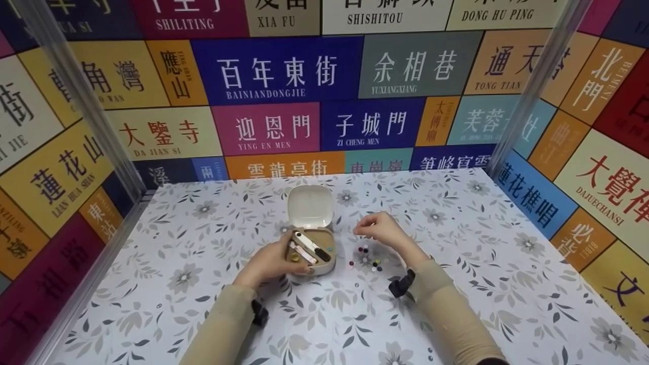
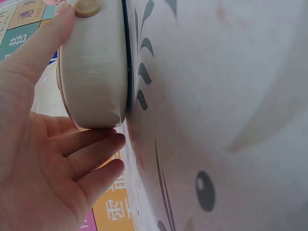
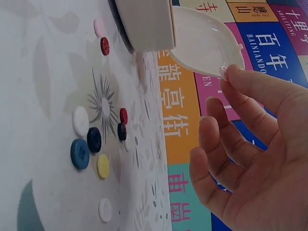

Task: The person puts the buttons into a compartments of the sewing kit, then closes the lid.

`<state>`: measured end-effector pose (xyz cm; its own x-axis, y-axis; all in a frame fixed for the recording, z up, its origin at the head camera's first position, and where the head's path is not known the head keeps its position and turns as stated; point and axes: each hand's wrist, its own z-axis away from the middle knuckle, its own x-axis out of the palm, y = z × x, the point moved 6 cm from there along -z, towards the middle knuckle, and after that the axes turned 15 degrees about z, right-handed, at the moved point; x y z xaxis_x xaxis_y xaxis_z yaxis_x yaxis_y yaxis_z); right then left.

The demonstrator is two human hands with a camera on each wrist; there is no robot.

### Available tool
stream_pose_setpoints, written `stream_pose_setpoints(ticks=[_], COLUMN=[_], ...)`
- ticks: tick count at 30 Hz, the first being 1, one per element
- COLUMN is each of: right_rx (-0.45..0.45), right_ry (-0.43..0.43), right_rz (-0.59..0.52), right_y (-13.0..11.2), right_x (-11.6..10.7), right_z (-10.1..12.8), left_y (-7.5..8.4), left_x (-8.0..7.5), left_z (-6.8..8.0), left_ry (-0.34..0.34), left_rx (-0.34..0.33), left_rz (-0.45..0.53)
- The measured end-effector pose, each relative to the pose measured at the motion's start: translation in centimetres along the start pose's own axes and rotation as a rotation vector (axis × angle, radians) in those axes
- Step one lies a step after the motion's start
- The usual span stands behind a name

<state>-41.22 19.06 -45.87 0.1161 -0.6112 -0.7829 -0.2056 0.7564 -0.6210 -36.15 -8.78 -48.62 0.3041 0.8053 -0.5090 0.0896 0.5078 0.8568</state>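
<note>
small cream plastic case (image 1: 310, 248), lid up, mid-desk; your left hand (image 1: 268, 261) grips its near side. your right hand (image 1: 380, 229) pinches clear button (image 3: 223, 72) above scattered coloured buttons (image 1: 369, 257).

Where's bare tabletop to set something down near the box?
Free: the flowered tabletop right of the right hand, the stretch left of the left hand, and the strip behind the lid. Crowded: the loose buttons between the open sewing box and the right wrist.

Left hand (image 1: 271, 261) cupped, fingers curled – right hand (image 1: 380, 230) raised, fingertips pinched.
</note>
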Motion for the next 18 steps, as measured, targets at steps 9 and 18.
stream_pose_setpoints(ticks=[9,18], right_rx=[-0.018,-0.017], right_ry=[0.0,-0.009], right_rz=[-0.007,-0.006], right_y=[-0.7,-1.3], right_x=[0.7,1.4], right_z=[-0.5,-0.6], left_y=[0.2,0.4], left_x=[0.0,-0.1], left_z=[0.1,0.2], left_ry=[0.01,0.012], left_rx=[0.046,0.063], left_rz=[-0.042,-0.02])
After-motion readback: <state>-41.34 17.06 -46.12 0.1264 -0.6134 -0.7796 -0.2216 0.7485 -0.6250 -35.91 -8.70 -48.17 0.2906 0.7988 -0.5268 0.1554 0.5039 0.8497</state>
